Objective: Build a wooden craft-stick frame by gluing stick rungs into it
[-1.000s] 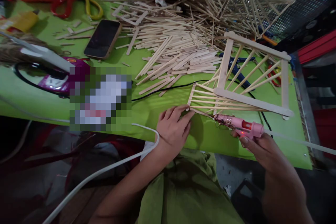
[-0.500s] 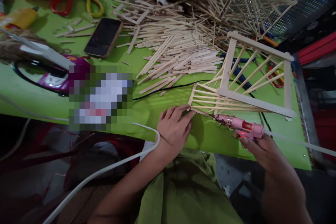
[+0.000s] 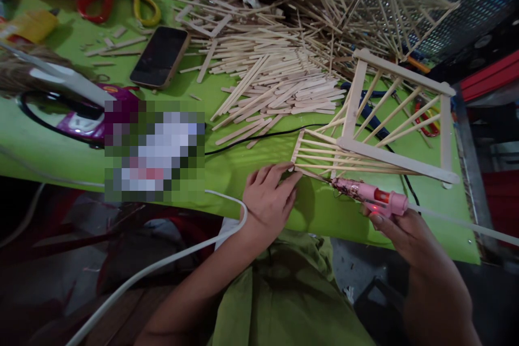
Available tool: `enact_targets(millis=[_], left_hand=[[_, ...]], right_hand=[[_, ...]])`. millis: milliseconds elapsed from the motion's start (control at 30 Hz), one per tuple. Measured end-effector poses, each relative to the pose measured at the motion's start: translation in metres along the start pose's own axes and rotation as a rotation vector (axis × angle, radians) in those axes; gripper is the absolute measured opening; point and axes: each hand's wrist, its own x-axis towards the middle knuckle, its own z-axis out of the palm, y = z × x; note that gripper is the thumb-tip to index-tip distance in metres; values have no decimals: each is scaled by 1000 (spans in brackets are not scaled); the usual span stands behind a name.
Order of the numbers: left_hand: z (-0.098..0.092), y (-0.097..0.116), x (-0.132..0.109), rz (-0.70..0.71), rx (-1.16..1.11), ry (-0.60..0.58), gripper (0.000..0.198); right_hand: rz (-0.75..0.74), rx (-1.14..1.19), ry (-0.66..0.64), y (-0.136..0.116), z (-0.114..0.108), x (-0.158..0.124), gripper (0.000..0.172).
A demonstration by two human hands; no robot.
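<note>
In the head view my left hand [image 3: 270,194] is closed at the near left corner of a wooden stick frame [image 3: 389,158], fingertips pinching its end strip. This frame is built of craft sticks and thin round sticks, with its right part raised above the table. My right hand [image 3: 411,238] grips a pink hot glue gun [image 3: 367,194] with a lit red light and a dark, glue-crusted front. Its nozzle points left, close to my left fingertips and along the frame's near edge. Glue residue hides the nozzle's exact shape.
Loose sticks [image 3: 259,57] lie piled behind on the green table [image 3: 251,167]. A phone [image 3: 160,58], scissors [image 3: 145,8], a purple-and-white iron-like appliance [image 3: 83,121] and a blurred-out object stand left. Blue-handled pliers [image 3: 373,119] lie behind the frame. A white cable [image 3: 162,267] crosses my left forearm.
The raised part of the stick frame has shifted very slightly to the right. Both hands and the glue gun stay in practically the same place.
</note>
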Motion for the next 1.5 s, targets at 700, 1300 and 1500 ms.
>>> enact_targets(millis=[700, 1300, 1500], left_hand=[[2, 0, 0, 16, -6, 36, 33], [1, 0, 0, 17, -13, 25, 32], [0, -1, 0, 21, -5, 33, 31]], right_hand=[[-46, -169, -52, 7, -2, -2, 41], [-93, -201, -11, 18, 0, -4, 37], [-91, -254, 14, 17, -2, -5, 31]])
